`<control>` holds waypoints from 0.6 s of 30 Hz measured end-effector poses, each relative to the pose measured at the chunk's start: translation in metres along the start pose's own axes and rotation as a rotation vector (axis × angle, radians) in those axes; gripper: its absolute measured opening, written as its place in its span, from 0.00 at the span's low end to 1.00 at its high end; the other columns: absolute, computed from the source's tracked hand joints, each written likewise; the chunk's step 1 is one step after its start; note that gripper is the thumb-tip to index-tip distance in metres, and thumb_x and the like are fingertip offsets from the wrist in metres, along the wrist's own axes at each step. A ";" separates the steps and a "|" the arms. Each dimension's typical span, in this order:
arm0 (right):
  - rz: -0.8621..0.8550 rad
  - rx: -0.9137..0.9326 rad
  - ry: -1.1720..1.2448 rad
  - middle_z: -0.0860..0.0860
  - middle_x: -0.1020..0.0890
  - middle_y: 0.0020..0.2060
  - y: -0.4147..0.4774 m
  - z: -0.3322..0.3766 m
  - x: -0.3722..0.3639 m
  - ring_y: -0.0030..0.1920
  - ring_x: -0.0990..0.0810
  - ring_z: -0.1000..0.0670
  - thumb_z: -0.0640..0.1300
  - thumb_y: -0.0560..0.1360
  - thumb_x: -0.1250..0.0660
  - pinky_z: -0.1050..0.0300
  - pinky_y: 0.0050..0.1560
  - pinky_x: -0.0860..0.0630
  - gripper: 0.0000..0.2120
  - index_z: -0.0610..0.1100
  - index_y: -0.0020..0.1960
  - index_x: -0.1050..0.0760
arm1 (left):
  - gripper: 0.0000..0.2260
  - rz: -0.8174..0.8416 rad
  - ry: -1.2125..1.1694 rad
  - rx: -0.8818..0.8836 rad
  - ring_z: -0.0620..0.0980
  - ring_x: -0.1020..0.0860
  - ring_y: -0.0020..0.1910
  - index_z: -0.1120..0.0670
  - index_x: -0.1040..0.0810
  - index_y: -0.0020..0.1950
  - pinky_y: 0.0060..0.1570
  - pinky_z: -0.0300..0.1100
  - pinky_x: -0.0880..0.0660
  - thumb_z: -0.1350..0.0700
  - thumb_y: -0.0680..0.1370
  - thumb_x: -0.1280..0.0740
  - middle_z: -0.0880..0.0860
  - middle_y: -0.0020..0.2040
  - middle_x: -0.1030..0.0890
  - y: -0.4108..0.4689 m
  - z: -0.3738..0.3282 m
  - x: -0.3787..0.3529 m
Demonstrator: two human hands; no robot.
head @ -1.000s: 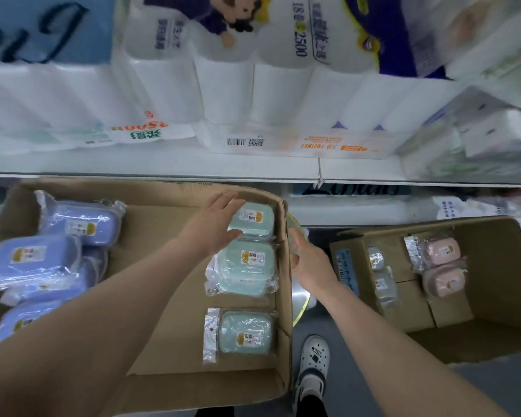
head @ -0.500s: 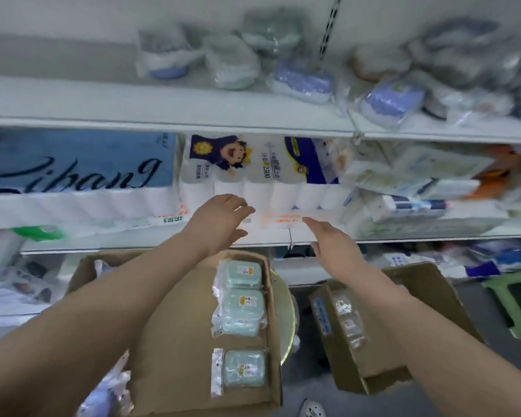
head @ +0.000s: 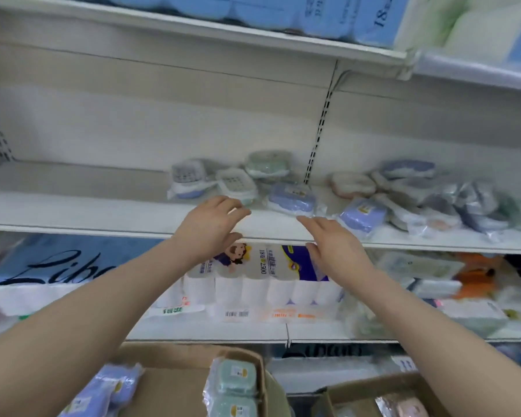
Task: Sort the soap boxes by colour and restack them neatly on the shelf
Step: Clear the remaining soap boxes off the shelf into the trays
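Both hands are rising from the cardboard box (head: 190, 383) toward the shelf (head: 73, 212) | left hand (head: 208, 225) and right hand (head: 333, 245) are reaching empty, fingers apart | step: fetching unsorted soap boxes | next: likely gripping the purple soap box (head: 292, 198).

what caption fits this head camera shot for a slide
Empty left hand and right hand reach toward mixed soap boxes on the shelf, above a cardboard box of blue and green ones.

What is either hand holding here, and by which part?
Nothing. Left hand and right hand reach empty toward the wrapped blue soap box.
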State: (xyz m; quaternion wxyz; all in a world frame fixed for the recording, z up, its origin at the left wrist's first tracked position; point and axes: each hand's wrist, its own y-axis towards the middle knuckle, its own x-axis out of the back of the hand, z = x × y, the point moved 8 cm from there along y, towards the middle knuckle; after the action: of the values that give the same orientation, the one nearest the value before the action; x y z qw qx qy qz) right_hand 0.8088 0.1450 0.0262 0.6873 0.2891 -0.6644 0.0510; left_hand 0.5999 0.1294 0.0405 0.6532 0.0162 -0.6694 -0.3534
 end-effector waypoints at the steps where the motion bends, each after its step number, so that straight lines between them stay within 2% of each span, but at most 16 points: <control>1: 0.003 0.003 -0.012 0.47 0.25 0.64 0.007 -0.004 0.000 0.59 0.25 0.42 0.42 0.77 0.36 0.50 0.49 0.26 0.27 0.47 0.75 0.36 | 0.24 0.000 0.006 0.016 0.59 0.22 0.54 0.56 0.21 0.60 0.49 0.49 0.23 0.53 0.66 0.22 0.56 0.55 0.20 0.006 0.002 -0.002; 5: 0.010 0.017 0.011 0.47 0.25 0.65 0.036 -0.029 -0.003 0.60 0.26 0.43 0.44 0.78 0.36 0.50 0.50 0.25 0.27 0.48 0.75 0.38 | 0.26 0.059 0.006 0.110 0.60 0.23 0.57 0.56 0.23 0.63 0.51 0.51 0.24 0.51 0.67 0.22 0.58 0.58 0.21 0.030 0.008 -0.021; 11: 0.024 -0.012 0.085 0.44 0.25 0.63 0.088 -0.069 -0.015 0.59 0.26 0.40 0.44 0.79 0.38 0.49 0.50 0.27 0.26 0.46 0.75 0.38 | 0.28 0.167 0.033 0.260 0.61 0.29 0.65 0.57 0.31 0.71 0.63 0.53 0.30 0.50 0.73 0.28 0.60 0.67 0.27 0.067 0.037 -0.061; 15: 0.132 -0.070 0.086 0.42 0.30 0.69 0.113 -0.087 -0.033 0.64 0.27 0.40 0.53 0.80 0.38 0.51 0.56 0.27 0.30 0.47 0.78 0.44 | 0.29 0.303 0.066 0.363 0.58 0.34 0.70 0.53 0.39 0.76 0.67 0.52 0.34 0.45 0.78 0.36 0.57 0.71 0.31 0.085 0.050 -0.085; 18: 0.253 -0.084 0.115 0.42 0.32 0.70 0.125 -0.093 -0.051 0.66 0.29 0.40 0.58 0.80 0.41 0.49 0.60 0.27 0.32 0.46 0.78 0.46 | 0.30 0.359 0.033 0.429 0.58 0.31 0.68 0.52 0.41 0.76 0.66 0.51 0.33 0.43 0.78 0.37 0.57 0.71 0.30 0.088 0.053 -0.097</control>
State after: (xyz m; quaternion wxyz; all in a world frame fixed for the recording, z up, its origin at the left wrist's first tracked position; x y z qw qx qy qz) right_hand 0.8286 0.3077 0.0243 0.7239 0.1706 -0.6565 0.1257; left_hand 0.6054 0.2661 0.0057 0.6979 0.0411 -0.7103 -0.0821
